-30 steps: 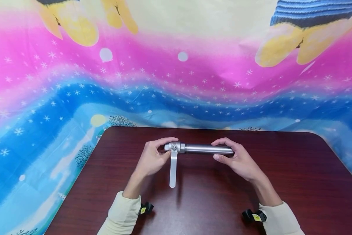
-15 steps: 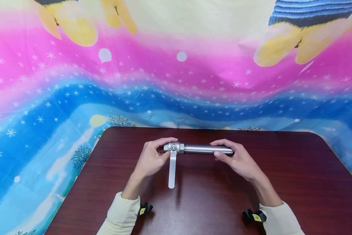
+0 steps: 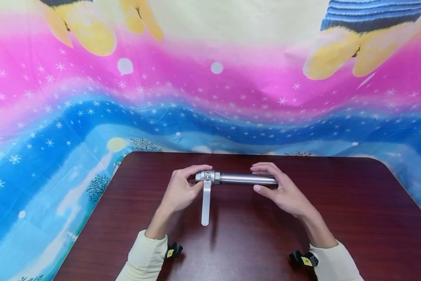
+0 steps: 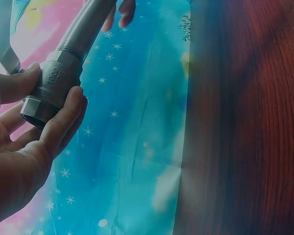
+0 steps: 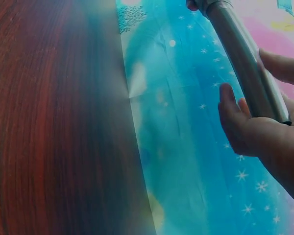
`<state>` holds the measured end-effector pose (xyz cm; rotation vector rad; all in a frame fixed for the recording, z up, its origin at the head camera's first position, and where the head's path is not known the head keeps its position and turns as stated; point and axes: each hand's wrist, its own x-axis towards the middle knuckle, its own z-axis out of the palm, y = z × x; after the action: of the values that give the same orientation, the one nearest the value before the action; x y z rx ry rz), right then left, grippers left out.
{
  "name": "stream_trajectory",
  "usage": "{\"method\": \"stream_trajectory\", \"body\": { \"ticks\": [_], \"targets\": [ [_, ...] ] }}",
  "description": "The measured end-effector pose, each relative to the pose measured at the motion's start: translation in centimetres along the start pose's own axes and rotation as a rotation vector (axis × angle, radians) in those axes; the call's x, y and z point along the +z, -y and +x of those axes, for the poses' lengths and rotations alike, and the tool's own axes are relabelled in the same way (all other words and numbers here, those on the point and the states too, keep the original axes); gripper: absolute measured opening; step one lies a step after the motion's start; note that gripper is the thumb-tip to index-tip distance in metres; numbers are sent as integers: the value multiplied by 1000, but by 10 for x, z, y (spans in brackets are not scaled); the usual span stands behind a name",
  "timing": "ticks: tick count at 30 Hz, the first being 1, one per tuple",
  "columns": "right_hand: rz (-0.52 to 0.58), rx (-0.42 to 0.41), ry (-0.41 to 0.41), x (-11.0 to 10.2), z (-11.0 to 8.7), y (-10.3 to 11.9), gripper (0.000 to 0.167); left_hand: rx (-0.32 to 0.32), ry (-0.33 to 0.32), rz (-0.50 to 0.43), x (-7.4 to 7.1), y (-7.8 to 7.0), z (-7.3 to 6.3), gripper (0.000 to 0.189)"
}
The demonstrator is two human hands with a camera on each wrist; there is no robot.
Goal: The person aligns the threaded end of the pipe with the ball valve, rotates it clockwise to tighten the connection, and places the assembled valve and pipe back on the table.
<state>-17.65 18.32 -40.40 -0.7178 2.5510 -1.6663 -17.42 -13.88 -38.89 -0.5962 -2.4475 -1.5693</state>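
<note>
A steel ball valve [image 3: 207, 176] with a flat lever handle [image 3: 205, 205] is joined to a shiny metal pipe [image 3: 245, 178]; threads show at the joint. My left hand [image 3: 183, 189] grips the valve body between thumb and fingers, close beside the lever. In the left wrist view the valve's hollow hex end [image 4: 38, 111] faces me. Around the pipe's far right end lies my right hand [image 3: 284, 191], loosened. The right wrist view shows its fingers [image 5: 227, 98] standing off the pipe, while the thumb [image 5: 281, 67] overlaps the other side. Both hands hold above the table.
The dark red-brown wooden table [image 3: 249, 249] spreads beneath the hands. Behind it hangs a colourful printed cloth [image 3: 182, 97] with snowflakes. Black wrist devices with yellow labels [image 3: 306, 260] hang by both pale sleeves.
The right hand's fingers and thumb have spread away from the pipe they were holding. The left hand and the valve have stayed nearly still.
</note>
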Motion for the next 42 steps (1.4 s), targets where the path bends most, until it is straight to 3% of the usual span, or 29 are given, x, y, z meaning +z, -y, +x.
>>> {"method": "stream_trajectory", "body": {
  "ticks": [5, 10, 23, 30, 42],
  "targets": [
    [2, -83, -18, 1, -1, 2, 48, -5, -9, 9, -1, 0, 0, 49],
    [-8, -98, -29, 1, -2, 3, 41, -10, -10, 13, -3, -1, 0, 48],
    [-69, -88, -38, -1, -2, 4, 36, 13, -13, 26, -3, 0, 1, 49],
    [-84, -30, -28, -2, -3, 6, 38, 14, -8, 18, -2, 0, 1, 48],
    [-51, 16, 4, -4, -3, 6, 35, 15, -9, 8, -2, -3, -1, 49]
  ]
}}
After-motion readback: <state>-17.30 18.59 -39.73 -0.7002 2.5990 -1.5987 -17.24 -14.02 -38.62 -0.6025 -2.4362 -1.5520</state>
